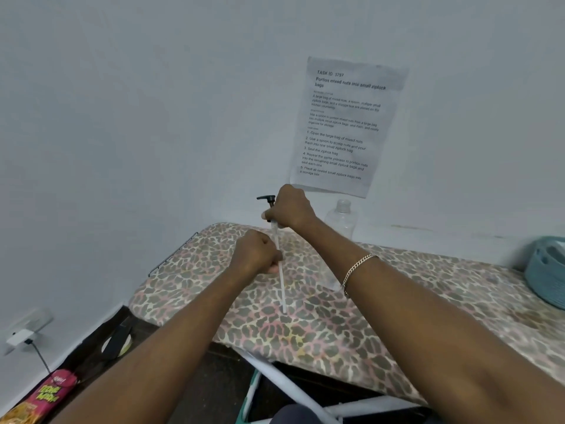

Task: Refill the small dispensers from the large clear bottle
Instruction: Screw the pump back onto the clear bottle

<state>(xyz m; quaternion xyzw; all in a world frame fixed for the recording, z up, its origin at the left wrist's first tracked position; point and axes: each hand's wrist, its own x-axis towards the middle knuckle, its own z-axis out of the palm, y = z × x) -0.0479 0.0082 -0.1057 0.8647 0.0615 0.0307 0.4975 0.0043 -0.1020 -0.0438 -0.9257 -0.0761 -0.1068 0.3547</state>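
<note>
Black pump head [266, 198] up in the air, and the right hand [290, 209] has it, fingers curled tight round the collar just under the nozzle. Below it hangs the long white dip tube [282, 286], slanting down until its tip is just above, or perhaps touching, the leopard-print ironing-board cover [397, 301]. The left hand [256, 253] is closed in a loose fist, pinching that tube about halfway along. The clear bottle [342, 217] stands uncapped at the back of the board near the wall, directly behind the right forearm, and whether it holds any liquid I cannot tell. No small dispenser body shows plainly from here. Now the risks. That forearm crosses right in front of the open bottle, so a careless swing back could tip it, and with no cap on anything inside would run over the fabric. The tube is thin and held at two points, so too hard a pull from the left hand could bend or kink it. If the tube is wet, it may also drip onto the cover. A blue basket [545, 270] sits at the far right, well clear.
</note>
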